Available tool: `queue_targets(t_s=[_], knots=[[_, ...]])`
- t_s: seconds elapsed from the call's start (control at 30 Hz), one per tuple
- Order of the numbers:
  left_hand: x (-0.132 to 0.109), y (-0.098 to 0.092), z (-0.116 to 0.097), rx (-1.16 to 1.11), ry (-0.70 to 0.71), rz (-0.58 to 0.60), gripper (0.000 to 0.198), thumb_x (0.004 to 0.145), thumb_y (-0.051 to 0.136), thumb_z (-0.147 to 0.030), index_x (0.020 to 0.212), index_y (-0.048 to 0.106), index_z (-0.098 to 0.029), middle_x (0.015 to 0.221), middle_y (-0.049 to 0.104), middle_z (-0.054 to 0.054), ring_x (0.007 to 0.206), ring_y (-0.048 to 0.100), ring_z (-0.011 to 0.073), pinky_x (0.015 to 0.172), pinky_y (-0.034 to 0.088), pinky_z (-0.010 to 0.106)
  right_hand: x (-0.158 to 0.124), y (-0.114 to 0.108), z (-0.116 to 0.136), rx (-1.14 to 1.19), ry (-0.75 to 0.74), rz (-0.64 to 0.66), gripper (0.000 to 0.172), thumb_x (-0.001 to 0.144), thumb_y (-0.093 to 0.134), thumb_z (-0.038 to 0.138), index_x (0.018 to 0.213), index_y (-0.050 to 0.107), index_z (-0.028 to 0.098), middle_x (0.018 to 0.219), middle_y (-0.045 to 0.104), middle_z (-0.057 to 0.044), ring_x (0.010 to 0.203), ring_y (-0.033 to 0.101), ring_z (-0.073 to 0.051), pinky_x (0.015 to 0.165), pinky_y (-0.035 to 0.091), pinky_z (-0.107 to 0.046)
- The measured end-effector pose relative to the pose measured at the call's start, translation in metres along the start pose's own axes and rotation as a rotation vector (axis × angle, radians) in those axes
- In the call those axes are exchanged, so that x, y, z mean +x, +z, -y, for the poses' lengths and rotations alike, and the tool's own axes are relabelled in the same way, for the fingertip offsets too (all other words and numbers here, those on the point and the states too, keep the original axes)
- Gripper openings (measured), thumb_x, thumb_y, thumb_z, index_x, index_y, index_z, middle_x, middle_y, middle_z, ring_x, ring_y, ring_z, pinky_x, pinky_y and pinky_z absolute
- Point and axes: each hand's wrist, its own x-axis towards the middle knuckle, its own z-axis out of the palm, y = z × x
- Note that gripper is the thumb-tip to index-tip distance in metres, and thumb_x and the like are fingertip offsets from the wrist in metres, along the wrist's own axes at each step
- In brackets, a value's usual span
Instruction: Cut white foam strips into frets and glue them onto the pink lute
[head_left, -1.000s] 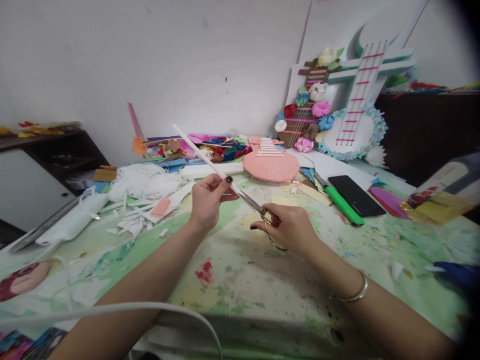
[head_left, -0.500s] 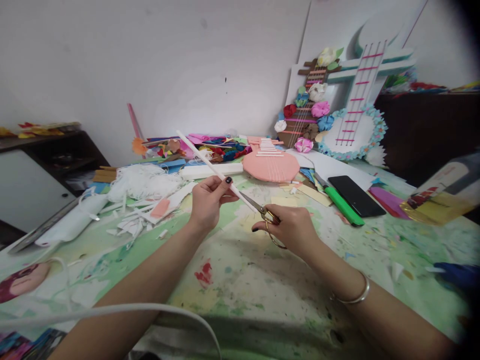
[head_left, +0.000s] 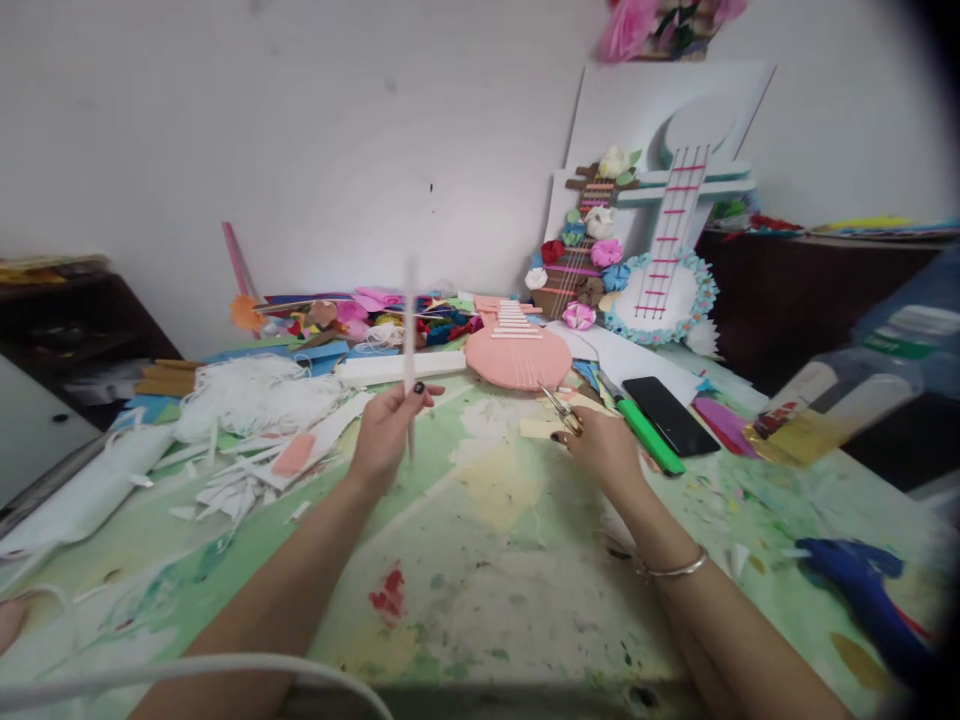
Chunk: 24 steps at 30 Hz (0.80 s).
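Note:
Pinched between the thumb and fingers of my left hand [head_left: 386, 425] is a thin white strip [head_left: 409, 330], upright and blurred by motion. My right hand [head_left: 604, 448] is closed around a pair of scissors [head_left: 564, 412], whose blades point up and left, apart from the strip. Just beyond the blade tips lies a flat pink guitar-shaped piece [head_left: 517, 358] with white bars on its neck and thin strings across its body.
White string [head_left: 244, 395] and paper scraps [head_left: 240, 480] lie at left. A green cutter [head_left: 651, 436], a black phone [head_left: 670, 415], a bottle [head_left: 832, 390] and a blue glue gun [head_left: 862, 590] are at right. Decorated guitar shapes [head_left: 664, 290] lean at the back. A white cable [head_left: 247, 662] crosses the front.
My left hand has turned the white strip from slanted to upright. My right hand has drawn the scissors away to the right, off the strip. The view has shifted somewhat.

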Motion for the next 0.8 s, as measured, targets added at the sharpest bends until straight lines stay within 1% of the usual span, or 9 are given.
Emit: queue_targets(t_s=[0.17,0.23,0.3,0.33,0.43,0.5,0.6,0.7,0.8], knots=[[0.006,-0.008,-0.002,-0.368,-0.215,-0.008,0.027,0.070,0.065,-0.037,0.060,0.058,-0.014,0.084,0.069,0.010,0.101,0.059,0.0254,0.093,0.040,0.041,0.004,0.001,-0.010,0.024,-0.034,0.032,0.028,0.075,0.051,0.012,0.096,0.068,0.015,0.083,0.070,-0.013,0.084,0.061,-0.026,0.069,0.038,-0.031],[0.005,-0.007,-0.001,-0.374,-0.242,-0.013,0.027,0.071,0.064,-0.038,0.060,0.060,-0.014,0.089,0.069,0.011,0.106,0.056,0.0263,0.094,0.039,0.041,-0.001,-0.001,0.003,0.090,-0.026,-0.008,0.030,0.079,0.045,0.013,0.101,0.067,0.014,0.089,0.069,-0.015,0.089,0.060,-0.026,0.076,0.040,-0.034],[0.003,-0.003,0.000,-0.367,-0.262,-0.005,0.027,0.073,0.063,-0.039,0.061,0.061,-0.015,0.093,0.069,0.011,0.110,0.054,0.0267,0.095,0.037,0.040,-0.010,-0.004,0.027,0.394,-0.025,-0.022,0.034,0.085,0.040,0.020,0.111,0.061,0.014,0.102,0.066,-0.014,0.086,0.061,-0.022,0.078,0.043,-0.035],[0.002,-0.001,0.000,-0.364,-0.271,0.008,0.027,0.073,0.062,-0.040,0.062,0.062,-0.015,0.095,0.069,0.011,0.111,0.053,0.0265,0.096,0.036,0.039,-0.016,-0.005,0.043,0.676,-0.042,0.029,0.036,0.087,0.040,0.026,0.117,0.057,0.016,0.108,0.064,-0.013,0.081,0.062,-0.019,0.075,0.046,-0.034],[-0.003,0.004,-0.001,-0.361,-0.304,0.056,0.030,0.075,0.060,-0.042,0.066,0.066,-0.014,0.104,0.067,0.012,0.111,0.053,0.0259,0.090,0.040,0.035,-0.030,-0.002,0.095,1.343,-0.117,0.556,0.053,0.082,0.049,0.034,0.133,0.037,0.028,0.131,0.048,-0.011,0.067,0.063,-0.013,0.060,0.051,-0.031],[-0.006,0.006,-0.002,-0.351,-0.345,0.073,0.033,0.075,0.058,-0.045,0.068,0.067,-0.014,0.115,0.063,0.011,0.106,0.055,0.0267,0.077,0.045,0.032,-0.035,0.004,0.124,1.488,-0.181,0.738,0.052,0.079,0.053,0.031,0.129,0.041,0.026,0.117,0.056,-0.008,0.067,0.063,-0.012,0.061,0.051,-0.029],[-0.006,0.004,-0.003,-0.261,-0.330,0.013,0.031,0.075,0.061,-0.043,0.070,0.068,-0.014,0.123,0.058,0.010,0.104,0.056,0.0264,0.069,0.046,0.029,-0.033,0.009,0.146,1.372,-0.161,0.618,0.030,0.077,0.053,0.019,0.106,0.057,0.018,0.077,0.062,-0.001,0.059,0.057,-0.010,0.059,0.048,-0.024],[0.000,-0.004,-0.004,-0.364,-0.316,-0.068,0.025,0.078,0.060,-0.035,0.065,0.065,-0.014,0.103,0.067,0.010,0.106,0.056,0.0237,0.081,0.045,0.030,-0.029,-0.001,0.136,1.220,-0.147,0.621,0.015,0.080,0.046,0.017,0.083,0.061,0.015,0.053,0.052,0.004,0.044,0.045,-0.006,0.045,0.037,-0.018],[0.009,-0.011,-0.005,-0.702,-0.526,-0.107,0.025,0.083,0.053,-0.027,0.063,0.059,-0.014,0.070,0.066,0.006,0.081,0.063,0.0184,0.078,0.049,0.034,-0.031,-0.028,0.101,1.201,-0.179,0.629,0.022,0.085,0.046,0.028,0.072,0.058,0.015,0.045,0.038,0.008,0.039,0.033,-0.004,0.041,0.027,-0.017]])
